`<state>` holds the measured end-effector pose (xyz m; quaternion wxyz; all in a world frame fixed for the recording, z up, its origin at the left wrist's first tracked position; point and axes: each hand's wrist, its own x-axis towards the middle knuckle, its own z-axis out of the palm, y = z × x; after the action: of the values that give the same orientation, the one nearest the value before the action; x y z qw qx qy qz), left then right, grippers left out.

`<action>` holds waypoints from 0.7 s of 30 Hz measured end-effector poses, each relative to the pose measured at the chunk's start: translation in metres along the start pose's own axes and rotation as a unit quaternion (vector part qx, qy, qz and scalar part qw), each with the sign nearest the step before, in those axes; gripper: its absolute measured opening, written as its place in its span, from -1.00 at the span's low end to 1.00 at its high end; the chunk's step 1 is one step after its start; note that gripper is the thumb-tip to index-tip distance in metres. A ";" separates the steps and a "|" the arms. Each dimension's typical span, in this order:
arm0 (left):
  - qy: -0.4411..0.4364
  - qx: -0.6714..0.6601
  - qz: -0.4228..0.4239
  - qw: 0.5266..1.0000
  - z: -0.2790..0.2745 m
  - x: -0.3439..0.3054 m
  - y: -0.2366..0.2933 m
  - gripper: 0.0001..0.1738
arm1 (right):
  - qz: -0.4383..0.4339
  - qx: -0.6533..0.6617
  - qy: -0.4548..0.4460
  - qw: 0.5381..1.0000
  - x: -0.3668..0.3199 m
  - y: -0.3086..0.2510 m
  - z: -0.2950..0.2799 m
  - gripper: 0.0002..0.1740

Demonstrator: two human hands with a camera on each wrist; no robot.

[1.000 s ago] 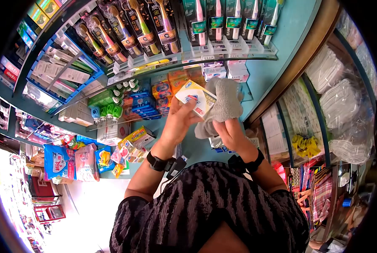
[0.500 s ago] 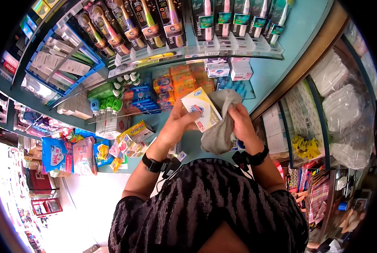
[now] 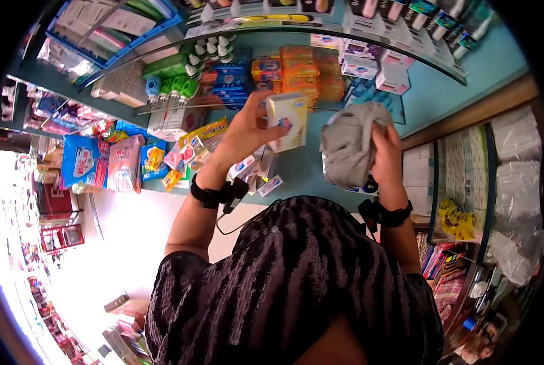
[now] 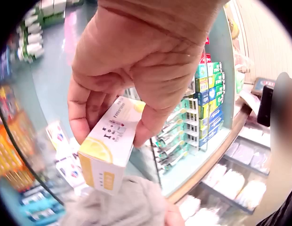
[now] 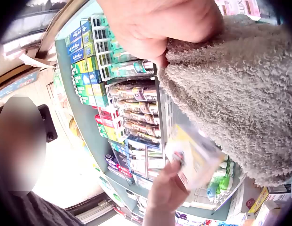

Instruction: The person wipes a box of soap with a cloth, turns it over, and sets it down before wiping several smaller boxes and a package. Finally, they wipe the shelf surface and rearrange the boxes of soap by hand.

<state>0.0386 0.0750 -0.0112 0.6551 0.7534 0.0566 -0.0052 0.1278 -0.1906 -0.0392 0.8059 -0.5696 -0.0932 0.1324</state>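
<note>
My left hand (image 3: 244,137) grips a white and yellow soap box (image 3: 289,115) between thumb and fingers, above the glass shelf. In the left wrist view, one side of the soap box (image 4: 113,129) shows a printed lemon slice. To its right, my right hand (image 3: 386,158) holds a bunched grey cloth (image 3: 348,149) with its fingers pressed into the folds. The cloth (image 5: 235,94) looks thick and fluffy up close in the right wrist view, where it hides part of the view beyond. In the head view a gap separates the cloth from the box.
Orange packs (image 3: 299,70), green-capped bottles (image 3: 180,88) and small white cartons (image 3: 393,76) stand on the shelf. Several small boxes (image 3: 259,173) lie loose near the front edge. A curved glass shelf edge (image 3: 369,33) crosses above the hands. Drawers with plastic-wrapped goods (image 3: 515,182) flank the right side.
The cloth has come away from the soap box, moving right with my right hand. My left hand now holds the box more upright. The head view has shifted, showing less of the hanging toothbrushes.
</note>
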 end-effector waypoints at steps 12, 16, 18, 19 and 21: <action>0.123 0.126 -0.133 0.975 -0.077 -0.064 -0.132 -0.28 | 0.046 0.053 0.090 0.993 0.005 0.029 -0.063 -0.68; 0.100 0.096 -0.162 0.977 -0.085 -0.062 -0.152 -0.45 | 0.050 0.051 0.085 0.994 0.007 0.033 -0.061 -0.68; 0.077 0.073 -0.155 0.982 -0.083 -0.060 -0.160 -0.55 | 0.052 0.049 0.083 0.994 0.007 0.034 -0.059 -0.68; 0.066 0.061 -0.152 0.984 -0.082 -0.059 -0.162 -0.59 | 0.051 0.051 0.076 0.994 0.007 0.034 -0.058 -0.68; 0.079 0.055 -0.175 0.980 -0.077 -0.060 -0.159 -0.60 | 0.049 0.056 0.064 0.995 0.008 0.035 -0.059 -0.68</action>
<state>-0.0404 0.1683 -0.1525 0.5952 0.7647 0.2385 -0.0635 0.1491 -0.2300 -0.0924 0.8334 -0.5346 -0.0055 0.1402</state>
